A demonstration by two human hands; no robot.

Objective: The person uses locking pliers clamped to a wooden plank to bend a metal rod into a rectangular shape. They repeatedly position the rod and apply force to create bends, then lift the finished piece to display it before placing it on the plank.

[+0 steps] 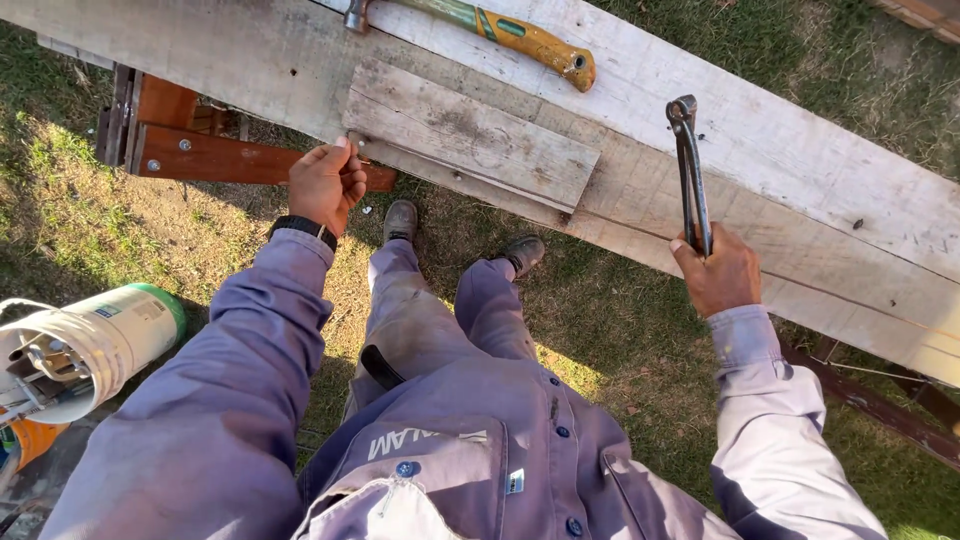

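My left hand (325,183) grips the near left corner of a short weathered board (470,135) that lies on top of long pale planks (780,160). My right hand (722,272) is closed around the handles of dark metal pincers (688,165), whose jaws point away from me over the planks. A hammer with a yellow-orange wooden handle (520,38) rests on the planks at the far side, its head at the top edge of the view.
The planks sit on a red-brown wooden trestle (190,150) with bolts at the left. A white bucket with a green base (85,345) holding tools lies on the ground at my left. Grass and my two boots (460,238) are below.
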